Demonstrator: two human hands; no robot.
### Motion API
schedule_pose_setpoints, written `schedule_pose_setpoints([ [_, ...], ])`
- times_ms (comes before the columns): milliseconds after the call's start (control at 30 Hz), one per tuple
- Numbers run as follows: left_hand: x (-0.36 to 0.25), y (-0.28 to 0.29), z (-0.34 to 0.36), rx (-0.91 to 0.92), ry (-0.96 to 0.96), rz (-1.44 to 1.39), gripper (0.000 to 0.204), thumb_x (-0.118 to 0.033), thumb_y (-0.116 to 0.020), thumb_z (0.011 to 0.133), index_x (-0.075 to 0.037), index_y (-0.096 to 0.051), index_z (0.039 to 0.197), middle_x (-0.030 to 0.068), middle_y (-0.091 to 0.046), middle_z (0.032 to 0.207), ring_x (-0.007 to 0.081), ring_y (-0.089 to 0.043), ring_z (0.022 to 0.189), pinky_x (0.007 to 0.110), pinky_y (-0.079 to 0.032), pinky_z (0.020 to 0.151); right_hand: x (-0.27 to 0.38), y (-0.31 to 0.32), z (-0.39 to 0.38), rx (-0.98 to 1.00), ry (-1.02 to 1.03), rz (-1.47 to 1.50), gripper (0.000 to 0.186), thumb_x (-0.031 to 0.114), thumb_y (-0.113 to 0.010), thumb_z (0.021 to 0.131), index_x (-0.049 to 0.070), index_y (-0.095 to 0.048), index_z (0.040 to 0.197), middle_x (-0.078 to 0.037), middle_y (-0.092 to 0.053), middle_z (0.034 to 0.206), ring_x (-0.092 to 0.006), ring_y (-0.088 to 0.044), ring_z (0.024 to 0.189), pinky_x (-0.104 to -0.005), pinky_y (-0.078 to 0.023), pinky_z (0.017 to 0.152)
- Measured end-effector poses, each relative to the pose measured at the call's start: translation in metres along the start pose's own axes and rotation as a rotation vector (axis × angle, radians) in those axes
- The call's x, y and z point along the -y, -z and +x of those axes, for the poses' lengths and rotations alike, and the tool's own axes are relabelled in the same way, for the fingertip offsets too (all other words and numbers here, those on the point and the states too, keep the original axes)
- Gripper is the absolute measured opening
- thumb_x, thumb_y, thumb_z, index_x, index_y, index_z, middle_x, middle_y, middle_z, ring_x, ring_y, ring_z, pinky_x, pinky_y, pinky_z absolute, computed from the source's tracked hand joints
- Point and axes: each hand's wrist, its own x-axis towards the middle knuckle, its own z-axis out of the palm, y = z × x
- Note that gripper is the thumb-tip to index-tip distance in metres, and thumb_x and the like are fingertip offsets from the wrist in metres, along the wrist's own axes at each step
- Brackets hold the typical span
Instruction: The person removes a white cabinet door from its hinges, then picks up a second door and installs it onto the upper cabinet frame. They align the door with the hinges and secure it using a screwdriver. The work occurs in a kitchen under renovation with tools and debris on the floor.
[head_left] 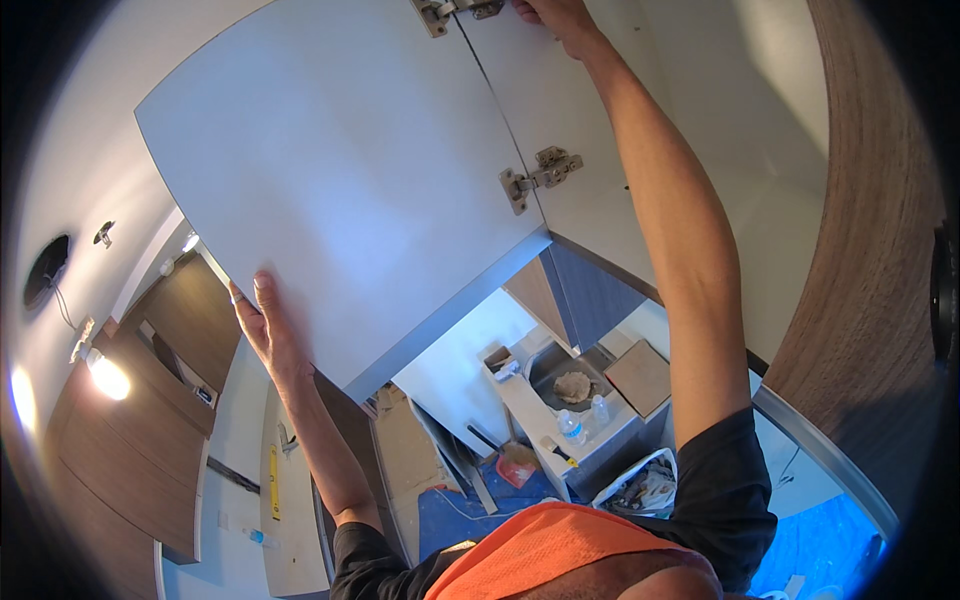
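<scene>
A white cabinet door point(330, 180) stands swung open in front of me. My left hand point(272, 335) is closed on its lower left edge, thumb on the white inner face and fingers round behind. A metal hinge point(540, 178) joins the door to the cabinet side panel point(590, 120) near the bottom. Another metal hinge point(437, 14) shows at the top edge of the view, partly cut off. Right beside it is my right hand point(555, 20), raised inside the cabinet with curled fingers; what they hold, if anything, is hidden.
Below are a sink point(552, 372), plastic bottles point(571, 427), a brush point(560, 452) and a filled white bag point(640, 485). A lit bulb point(107, 375) hangs at left, near wood-look cabinets point(130, 450). A yellow level point(274, 482) is at lower left. Wood-look panelling point(850, 190) rises at right.
</scene>
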Motion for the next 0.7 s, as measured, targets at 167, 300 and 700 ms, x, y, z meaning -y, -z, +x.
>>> schedule_pose_setpoints([
  [167, 0.001, 0.0, -0.001, 0.005, 0.006, -0.009, 0.077, -0.047, -0.063, 0.101, 0.005, -0.035, 0.151, 0.0147, -0.065, 0.119, 0.0172, -0.066, 0.101, 0.03, -0.057, 0.079, 0.003, 0.0, -0.002, -0.001, -0.009, 0.005, 0.023, 0.028, -0.064, 0.102, 0.009, -0.066, 0.089, 0.002, -0.059, 0.074, -0.0069, -0.048, 0.064, -0.0241, -0.041, 0.058],
  [300, 0.002, 0.001, 0.0, 0.013, 0.001, -0.011, 0.076, -0.046, -0.063, 0.102, 0.004, -0.034, 0.152, 0.015, -0.065, 0.121, 0.0176, -0.065, 0.104, 0.03, -0.057, 0.081, 0.006, 0.0, -0.003, 0.007, -0.018, -0.017, 0.023, 0.028, -0.064, 0.102, 0.009, -0.066, 0.09, 0.002, -0.059, 0.076, -0.0072, -0.049, 0.066, -0.024, -0.042, 0.06],
  [700, 0.001, 0.001, 0.0, 0.007, 0.038, -0.054, 0.078, -0.046, -0.064, 0.101, 0.004, -0.033, 0.152, 0.0149, -0.064, 0.123, 0.0179, -0.065, 0.104, 0.03, -0.056, 0.083, 0.011, 0.001, -0.004, -0.03, -0.062, -0.09, 0.025, 0.03, -0.064, 0.102, 0.008, -0.067, 0.093, 0.0, -0.061, 0.079, -0.0093, -0.052, 0.069, -0.0255, -0.046, 0.063],
])
